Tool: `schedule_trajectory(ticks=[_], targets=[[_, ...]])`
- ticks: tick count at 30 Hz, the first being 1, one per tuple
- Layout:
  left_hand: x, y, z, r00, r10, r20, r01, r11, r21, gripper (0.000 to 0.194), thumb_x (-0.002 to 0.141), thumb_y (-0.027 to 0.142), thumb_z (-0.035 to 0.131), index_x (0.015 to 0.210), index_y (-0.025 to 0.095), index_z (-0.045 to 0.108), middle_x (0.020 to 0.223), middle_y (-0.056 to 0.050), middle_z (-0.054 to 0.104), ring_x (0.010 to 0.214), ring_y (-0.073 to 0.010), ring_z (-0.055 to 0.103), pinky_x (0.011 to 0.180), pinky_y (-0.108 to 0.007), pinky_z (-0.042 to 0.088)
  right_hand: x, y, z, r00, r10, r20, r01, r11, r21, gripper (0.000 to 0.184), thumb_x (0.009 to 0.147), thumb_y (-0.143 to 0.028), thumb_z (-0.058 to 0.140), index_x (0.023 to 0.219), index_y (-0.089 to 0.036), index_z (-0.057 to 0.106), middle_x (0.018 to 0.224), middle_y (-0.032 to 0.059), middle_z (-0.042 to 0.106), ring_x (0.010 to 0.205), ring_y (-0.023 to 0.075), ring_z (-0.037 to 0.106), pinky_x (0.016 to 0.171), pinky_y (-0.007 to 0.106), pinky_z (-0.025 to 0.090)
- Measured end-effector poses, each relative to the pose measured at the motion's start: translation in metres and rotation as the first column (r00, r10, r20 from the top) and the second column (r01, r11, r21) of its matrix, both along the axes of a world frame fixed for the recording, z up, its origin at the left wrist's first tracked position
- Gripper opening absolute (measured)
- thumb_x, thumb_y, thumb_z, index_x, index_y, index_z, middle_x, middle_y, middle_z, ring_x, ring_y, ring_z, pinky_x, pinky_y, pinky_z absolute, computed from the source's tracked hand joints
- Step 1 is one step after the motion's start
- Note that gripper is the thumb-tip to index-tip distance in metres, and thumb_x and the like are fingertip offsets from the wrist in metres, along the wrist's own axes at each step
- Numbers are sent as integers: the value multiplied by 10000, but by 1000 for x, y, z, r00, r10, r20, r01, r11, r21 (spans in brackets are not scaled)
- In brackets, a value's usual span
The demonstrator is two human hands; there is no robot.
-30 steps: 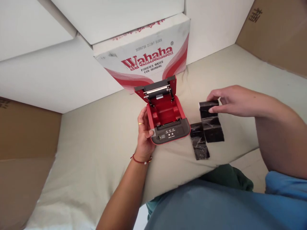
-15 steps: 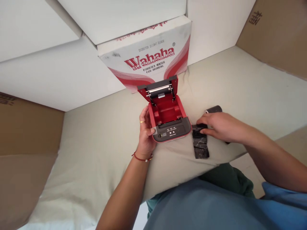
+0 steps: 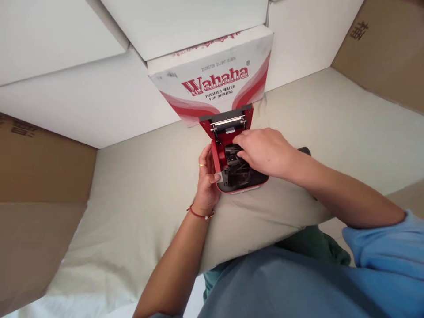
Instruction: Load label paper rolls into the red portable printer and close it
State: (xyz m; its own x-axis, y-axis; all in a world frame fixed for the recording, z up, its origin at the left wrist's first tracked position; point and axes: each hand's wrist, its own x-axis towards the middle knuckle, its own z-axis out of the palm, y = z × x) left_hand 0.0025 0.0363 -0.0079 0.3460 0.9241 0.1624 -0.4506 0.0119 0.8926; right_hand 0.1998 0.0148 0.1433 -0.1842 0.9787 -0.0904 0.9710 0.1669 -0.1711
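Right hand [image 3: 266, 150] palm-down over the open red printer [image 3: 216, 157]

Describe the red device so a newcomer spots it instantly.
Start at the white carton printed Wahaha. In front of it, nearer the wearer, is a small red-and-black device. Among everything in view, only it has a raised lid with a roller inside.
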Motion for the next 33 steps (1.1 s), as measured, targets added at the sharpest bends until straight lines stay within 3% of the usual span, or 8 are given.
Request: schedule_trajectory(ticks=[8,13,19,22,27,29,31,33], targets=[[1,-1,0,1000,11,12,-11,1000,-14,915,718,595,1015,1549,424,672,1803,-15,547,1752,-404,410,1436,-563,388,-14,25,-2,994,4,113,7,995,-103,334,1064,-124,574,1224,-177,862,1155,187,899,1040,331,834,739,368,516],[1,0,-2,1000,-1,11,1,1000,-5,911,736,599,1000,1560,426,652,1812,-18,533,1755,-404,403,1434,-568,388,-8,24,-6,999,37,-5,-37,996,-78,324,1047,-167,660,1315,-201,838,1292,156,880,1100,315,822,809,362,545],[1,-3,1,999,0,39,0,1000,-1,844,767,570,981,1541,424,678,1769,-8,584,1728,-388,450,1428,-548,403,24,-28,-27,843,366,-394,-290,926,241,306,1168,-296,597,1262,-176,863,1292,115,887,1177,270,797,1080,445,626],[1,-4,2,1000,-6,23,6,1000,28,800,818,563,946,1556,419,671,1784,-5,568,1734,-381,443,1434,-554,398,36,-63,-47,781,506,-365,-367,846,387,360,1178,-313,616,1451,-159,792,1505,133,823,1430,282,734,1253,509,590],[0,-13,-3,985,129,-116,-106,977,187,753,971,691,767,1652,426,584,1830,-26,507,1763,-377,406,1458,-572,353,41,-93,-69,837,477,-268,-349,842,412,468,1177,-241,598,1638,-168,644,1689,135,697,1638,269,607,1408,590,441],[-4,-21,1,919,339,-200,-225,870,439,691,1043,673,684,1679,428,568,1837,-23,491,1787,-361,363,1476,-577,295,41,-95,-72,836,479,-269,-343,837,426,461,1186,-249,586,1638,-177,639,1682,129,703,1640,258,607,1433,590,401],[-10,-29,8,800,572,-182,-260,604,753,645,1054,591,684,1662,387,610,1760,-46,577,1770,-368,374,1486,-619,224,41,-94,-73,824,490,-283,-345,831,436,447,1189,-255,584,1625,-181,649,1667,129,716,1633,258,616,1446,599,372],[-14,-38,17,743,651,-155,-134,372,919,497,1049,447,680,1530,338,736,1578,-63,721,1645,-338,524,1441,-578,309,42,-93,-72,801,506,-321,-342,826,448,425,1181,-276,613,1591,-190,683,1644,133,735,1623,274,627,1437,614,380]])
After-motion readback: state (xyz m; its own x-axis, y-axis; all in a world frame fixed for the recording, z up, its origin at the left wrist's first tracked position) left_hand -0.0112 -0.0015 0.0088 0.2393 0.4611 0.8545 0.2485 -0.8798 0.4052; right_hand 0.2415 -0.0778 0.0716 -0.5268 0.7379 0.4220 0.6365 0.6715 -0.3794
